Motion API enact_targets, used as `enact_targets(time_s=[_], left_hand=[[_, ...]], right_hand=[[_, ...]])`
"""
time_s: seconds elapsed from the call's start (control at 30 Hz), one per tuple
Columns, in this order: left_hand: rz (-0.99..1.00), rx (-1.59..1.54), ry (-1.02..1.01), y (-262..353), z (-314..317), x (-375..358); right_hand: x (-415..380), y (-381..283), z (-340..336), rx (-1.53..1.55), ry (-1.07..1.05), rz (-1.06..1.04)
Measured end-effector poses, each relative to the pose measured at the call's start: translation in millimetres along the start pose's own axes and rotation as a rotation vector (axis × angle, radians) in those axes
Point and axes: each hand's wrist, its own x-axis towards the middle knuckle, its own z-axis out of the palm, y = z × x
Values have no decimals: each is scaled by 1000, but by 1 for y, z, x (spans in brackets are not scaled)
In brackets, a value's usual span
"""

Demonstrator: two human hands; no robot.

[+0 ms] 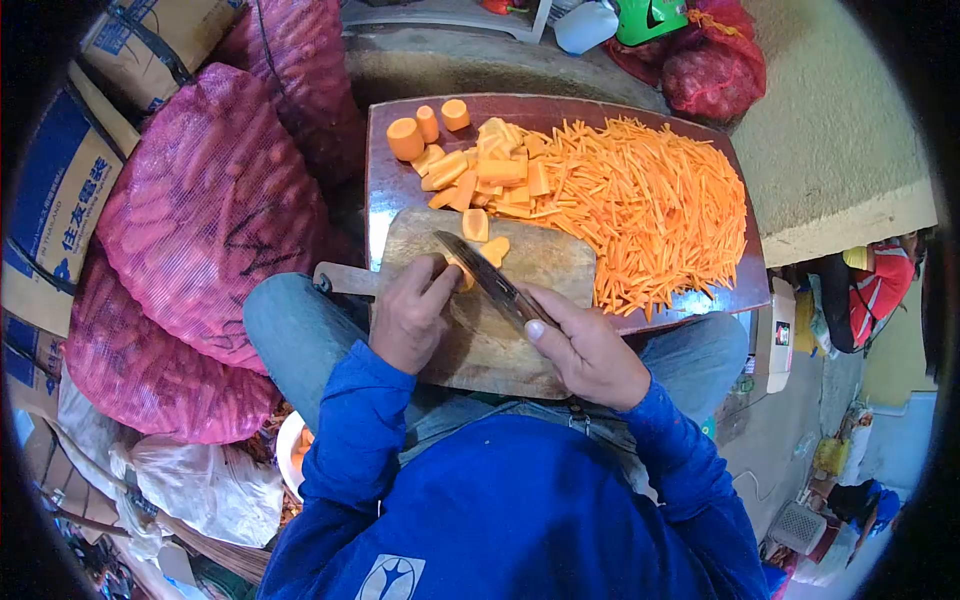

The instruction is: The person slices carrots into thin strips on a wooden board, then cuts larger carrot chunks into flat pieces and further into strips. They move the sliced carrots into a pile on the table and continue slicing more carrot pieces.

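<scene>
A wooden cutting board [500, 350] lies across my lap, its handle pointing left. My right hand [590, 350] is wrapped round the handle of a dark-bladed knife [480, 268], whose blade slants up and left over the board. Under the blade sits a small carrot piece [463, 279], and the bent fingers of my left hand [415, 305] press on it. Above the blade, a carrot chunk [475, 224] and a few slices [495, 250] rest on the board. Beyond it, a dark red table [385, 170] holds carrot blocks [502, 172] and a large heap of carrot sticks [660, 205].
Pink mesh sacks of carrots [215, 215] and strapped cardboard boxes [60, 200] crowd the left. A white bucket [289, 450] stands by my left elbow. A concrete ledge [840, 120] runs along the upper right. Farther right are people [880, 290], partly visible.
</scene>
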Motion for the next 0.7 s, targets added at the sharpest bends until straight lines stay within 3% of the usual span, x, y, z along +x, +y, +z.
enact_targets(time_s=[0.27, 0.57, 0.7], left_hand=[[-2, -17, -49, -3, 1, 0], [21, -24, 57, 0, 7, 1], [-8, -11, 14, -1, -2, 2]], right_hand=[[12, 2, 0, -97, -65, -6], [68, 45, 18, -238, -62, -127], [51, 18, 9, -44, 11, -241]])
